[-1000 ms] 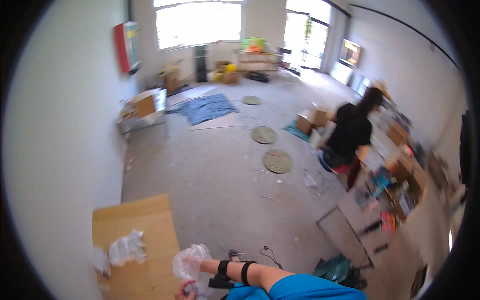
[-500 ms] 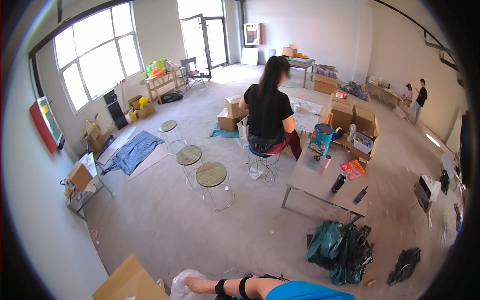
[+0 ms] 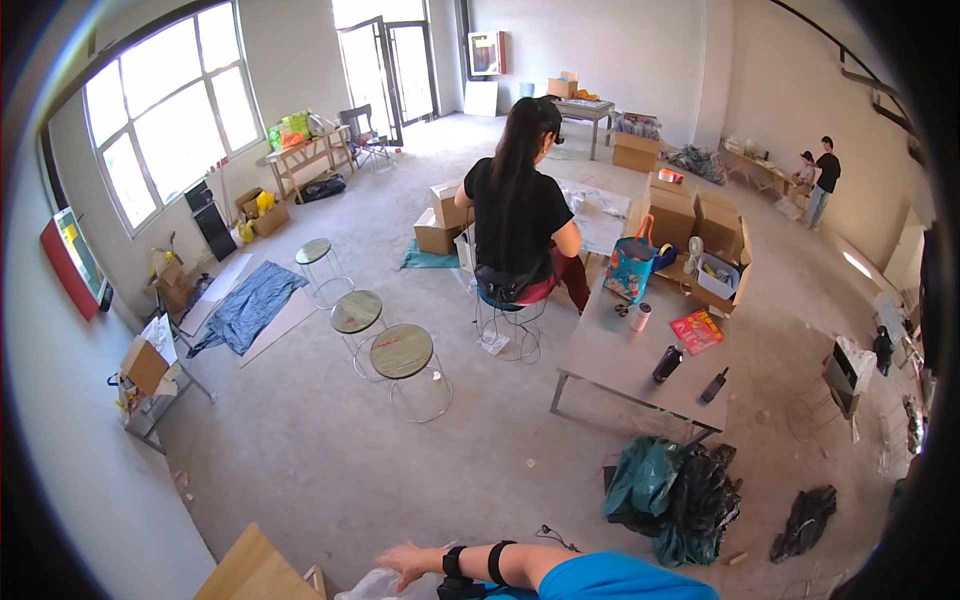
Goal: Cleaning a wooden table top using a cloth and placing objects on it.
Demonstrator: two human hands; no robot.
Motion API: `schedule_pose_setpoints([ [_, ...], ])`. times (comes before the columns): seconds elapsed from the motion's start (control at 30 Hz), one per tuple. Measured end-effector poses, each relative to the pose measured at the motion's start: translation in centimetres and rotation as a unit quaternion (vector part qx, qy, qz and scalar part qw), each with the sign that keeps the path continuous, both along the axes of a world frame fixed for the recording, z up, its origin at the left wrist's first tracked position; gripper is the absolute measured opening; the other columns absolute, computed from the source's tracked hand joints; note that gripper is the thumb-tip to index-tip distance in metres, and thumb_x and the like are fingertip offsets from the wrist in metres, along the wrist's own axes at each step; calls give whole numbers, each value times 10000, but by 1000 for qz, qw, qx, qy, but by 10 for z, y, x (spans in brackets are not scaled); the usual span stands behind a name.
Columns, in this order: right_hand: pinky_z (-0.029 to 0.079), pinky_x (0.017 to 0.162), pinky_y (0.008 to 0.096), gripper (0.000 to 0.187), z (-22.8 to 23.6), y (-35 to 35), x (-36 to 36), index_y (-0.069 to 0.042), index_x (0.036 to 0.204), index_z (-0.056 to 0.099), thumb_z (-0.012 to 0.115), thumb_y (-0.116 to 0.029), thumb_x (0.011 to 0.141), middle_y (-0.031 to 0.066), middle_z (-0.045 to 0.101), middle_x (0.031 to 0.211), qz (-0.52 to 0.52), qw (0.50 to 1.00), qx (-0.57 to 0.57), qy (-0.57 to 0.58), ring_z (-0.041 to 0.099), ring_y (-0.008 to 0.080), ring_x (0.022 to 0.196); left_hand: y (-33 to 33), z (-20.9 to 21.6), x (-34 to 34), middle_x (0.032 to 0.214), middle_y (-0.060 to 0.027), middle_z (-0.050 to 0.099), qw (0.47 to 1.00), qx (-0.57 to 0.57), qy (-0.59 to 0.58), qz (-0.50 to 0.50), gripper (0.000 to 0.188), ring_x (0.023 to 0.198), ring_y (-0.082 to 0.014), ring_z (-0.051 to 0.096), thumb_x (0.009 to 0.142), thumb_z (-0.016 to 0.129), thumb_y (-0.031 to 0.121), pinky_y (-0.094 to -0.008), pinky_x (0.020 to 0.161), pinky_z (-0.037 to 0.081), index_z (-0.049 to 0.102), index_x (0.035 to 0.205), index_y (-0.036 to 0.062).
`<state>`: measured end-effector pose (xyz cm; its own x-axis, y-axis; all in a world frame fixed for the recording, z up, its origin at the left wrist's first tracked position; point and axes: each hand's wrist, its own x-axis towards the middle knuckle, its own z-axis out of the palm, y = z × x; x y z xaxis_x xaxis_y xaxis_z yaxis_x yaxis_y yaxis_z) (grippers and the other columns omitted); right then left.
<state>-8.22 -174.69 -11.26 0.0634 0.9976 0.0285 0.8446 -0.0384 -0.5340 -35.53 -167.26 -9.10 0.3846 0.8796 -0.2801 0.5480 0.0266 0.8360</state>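
My right hand (image 3: 402, 565) reaches in from the lower edge toward the left, below a blue sleeve (image 3: 630, 578). Two black straps circle the forearm. Its fingers look spread, just over a clear plastic bag (image 3: 385, 585); whether they touch it I cannot tell. A tan board or carton flap (image 3: 258, 570) stands left of the hand. Most of the bag is cut off by the lower edge. My left hand is out of the picture.
A grey table (image 3: 630, 360) with bottles and a turquoise bag (image 3: 630, 268) stands ahead right, crumpled dark plastic (image 3: 680, 500) before it. A person in black (image 3: 515, 215) sits at its far side. Several round stools (image 3: 402, 352) stand left. Two people are far right.
My right hand has shifted slightly right and its fingers look more spread over the plastic bag. The whole view has swung a little to the right. The seated person's head has turned.
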Motion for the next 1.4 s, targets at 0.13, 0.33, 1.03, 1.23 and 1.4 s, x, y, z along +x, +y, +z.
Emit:
schedule_pose_setpoints([
  [0.13, 479, 810, 467, 299, -34, -7, -2, -37, 957, 633, 639, -221, 721, 181, 647, 974, -159, 952, -130, 227, 599, 356, 974, 5, 6, 10, 849, -87, 643, 1000, 23, -4, 15, 387, 727, -165, 557, 902, 548, 303, -313, 625, 461, 627, 1050, -45],
  [0.33, 472, 822, 441, 349, -15, 9, 29, 7, 934, 647, 565, -291, 770, 215, 633, 987, -181, 945, -140, 235, 586, 391, 968, -4, 31, 31, 1417, -135, 378, 993, 6, -88, -83, 493, 1297, -232, 342, 919, 489, 173, -344, 1039, 314, 385, 1350, -41],
  [1.03, 464, 780, 469, 658, 73, 14, 6, 35, 850, 653, 438, -587, 847, 281, 623, 890, -174, 956, -212, 102, 596, 431, 896, -8, 67, 61, 1114, -119, 614, 681, -526, -506, 56, 562, 1000, -239, 607, 911, 473, 497, -382, 844, 511, 500, 1245, 46],
  [1.23, 446, 699, 490, 604, 83, 6, -22, 27, 759, 646, 361, -473, 941, 290, 586, 737, -155, 970, -165, 91, 583, 454, 778, -18, -69, 84, 1063, -87, 616, 690, -531, -460, 172, 340, 949, -208, 611, 951, 469, 333, -357, 850, 500, 543, 1155, 72],
  [1.4, 442, 640, 475, 600, 93, -10, -24, 48, 711, 614, 385, -455, 946, 300, 548, 685, -194, 966, -149, 82, 573, 451, 737, -23, -72, 47, 1101, -68, 599, 880, -346, -195, 261, 311, 1025, -196, 572, 898, 540, 248, -362, 894, 449, 547, 1135, 46],
])
